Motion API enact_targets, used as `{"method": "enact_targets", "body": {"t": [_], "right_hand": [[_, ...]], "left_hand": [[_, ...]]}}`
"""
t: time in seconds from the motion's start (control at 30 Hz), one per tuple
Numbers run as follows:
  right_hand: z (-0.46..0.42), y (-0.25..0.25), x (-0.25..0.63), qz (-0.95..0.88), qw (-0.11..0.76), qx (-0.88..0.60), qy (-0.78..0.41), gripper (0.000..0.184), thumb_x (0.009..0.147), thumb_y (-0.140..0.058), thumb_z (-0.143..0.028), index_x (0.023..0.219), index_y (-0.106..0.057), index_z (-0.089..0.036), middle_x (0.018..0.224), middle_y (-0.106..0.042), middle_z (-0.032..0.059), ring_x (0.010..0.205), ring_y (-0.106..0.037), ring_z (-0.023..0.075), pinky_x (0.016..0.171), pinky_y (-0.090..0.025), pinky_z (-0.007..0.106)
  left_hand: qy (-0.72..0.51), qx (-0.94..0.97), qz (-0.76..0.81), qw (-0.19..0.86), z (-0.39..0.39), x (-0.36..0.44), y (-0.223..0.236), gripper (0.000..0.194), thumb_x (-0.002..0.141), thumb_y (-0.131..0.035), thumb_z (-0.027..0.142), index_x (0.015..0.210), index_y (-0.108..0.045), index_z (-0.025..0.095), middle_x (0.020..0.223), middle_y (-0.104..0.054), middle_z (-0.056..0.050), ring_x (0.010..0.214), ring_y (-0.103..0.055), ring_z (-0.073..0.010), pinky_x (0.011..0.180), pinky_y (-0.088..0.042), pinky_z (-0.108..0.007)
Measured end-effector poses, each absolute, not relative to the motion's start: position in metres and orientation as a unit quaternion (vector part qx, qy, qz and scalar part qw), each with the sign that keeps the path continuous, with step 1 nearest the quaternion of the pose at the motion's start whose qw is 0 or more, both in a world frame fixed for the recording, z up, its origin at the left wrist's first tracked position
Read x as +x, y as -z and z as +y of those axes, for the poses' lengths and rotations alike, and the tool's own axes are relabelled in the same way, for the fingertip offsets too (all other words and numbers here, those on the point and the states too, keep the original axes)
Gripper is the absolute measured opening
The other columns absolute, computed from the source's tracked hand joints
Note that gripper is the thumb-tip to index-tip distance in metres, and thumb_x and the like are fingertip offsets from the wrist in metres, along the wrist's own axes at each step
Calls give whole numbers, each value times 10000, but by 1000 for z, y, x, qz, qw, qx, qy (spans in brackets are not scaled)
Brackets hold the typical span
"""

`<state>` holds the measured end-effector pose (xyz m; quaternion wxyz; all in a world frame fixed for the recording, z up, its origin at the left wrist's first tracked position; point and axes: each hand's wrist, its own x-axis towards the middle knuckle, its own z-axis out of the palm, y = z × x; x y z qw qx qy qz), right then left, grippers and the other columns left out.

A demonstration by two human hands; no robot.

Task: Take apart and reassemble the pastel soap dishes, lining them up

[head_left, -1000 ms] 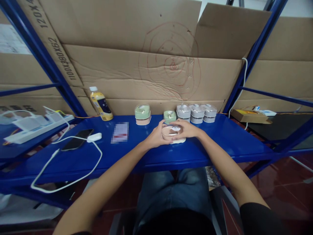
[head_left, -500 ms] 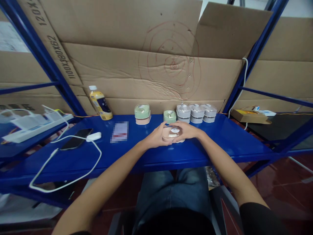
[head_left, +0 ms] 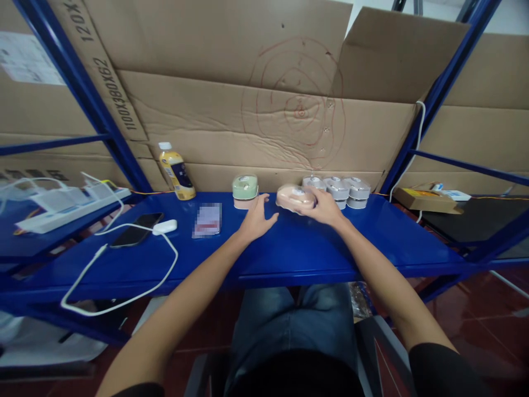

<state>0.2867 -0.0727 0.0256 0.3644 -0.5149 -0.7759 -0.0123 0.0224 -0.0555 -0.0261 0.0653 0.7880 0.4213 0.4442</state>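
Observation:
A pale pink plastic box with a clear lid (head_left: 291, 197) is in my right hand (head_left: 326, 207), whose fingers grip its right side. It is tilted a little, over the back part of the blue table. My left hand (head_left: 257, 221) has its fingers apart and holds nothing. Just beyond that hand, a green box on a pink one (head_left: 244, 188) forms a stack. Behind my right hand stand grey boxes (head_left: 356, 192) in stacks, partly covered by the hand and the pink box. The small green box is out of sight, apparently behind the pink box.
On the blue table (head_left: 285, 256) to the left are a blurred card (head_left: 207, 220), a phone (head_left: 136, 230) with a white cable, and a yellow drink bottle (head_left: 177, 172). A cardboard wall (head_left: 194, 110) closes the back. Farther left lies a power strip (head_left: 74, 209).
My left hand has let go of the pink box and moved left. My right hand has raised the box and carried it back towards the row of boxes.

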Motion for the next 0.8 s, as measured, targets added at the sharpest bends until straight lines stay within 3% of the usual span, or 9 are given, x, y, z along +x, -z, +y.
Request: {"method": "enact_targets", "body": {"t": [0.1,0.23,0.4,0.5,0.63,0.8], "right_hand": [[-66,-39,265,-714,371,-589,68,842,789,-736,-667,1407,-579,-117,1310,-670,253,1230,-636,430,1031,-509,561],[-38,-49,229,-680,328,-643,129,764,848,-691,-665,1311,-584,-66,1247,-659,306,1191,-625,442,1014,-502,553],[-1,-42,193,-657,309,-672,145,802,863,-690,-654,1324,-564,-10,1214,-653,370,1159,-630,463,953,-533,574],[8,-37,184,-662,265,-688,135,829,898,-645,-668,1365,-566,12,1187,-661,379,1105,-654,461,870,-565,585],[8,-41,180,-681,185,-701,98,856,965,-475,-741,1332,-620,19,1247,-637,386,1170,-633,472,834,-582,588],[-3,-59,178,-684,173,-702,100,897,966,-437,-775,1365,-623,7,1313,-625,396,1126,-664,486,811,-575,595]], "left_hand": [[-438,742,506,-30,-60,19,5,543,912,-648,301,1400,-473,138,1407,-542,-222,1378,-520,-374,1170,-435,-532],[-387,666,626,-119,-51,15,-23,674,895,-689,375,1459,-449,94,1554,-383,-310,1480,-353,-497,1176,-341,-637],[-338,588,731,-79,-17,11,-33,931,818,-760,580,1557,-360,178,1612,-313,-349,1465,-341,-571,1074,-367,-720],[-320,575,751,-51,-1,8,-26,960,803,-757,631,1559,-360,191,1569,-364,-352,1393,-448,-559,1026,-436,-677],[-313,594,740,-35,4,7,-17,859,854,-715,599,1519,-399,159,1436,-481,-311,1254,-592,-486,984,-506,-575],[-332,605,722,-44,-5,4,-19,812,898,-669,574,1517,-394,126,1361,-507,-283,1208,-630,-461,971,-529,-528]]}}
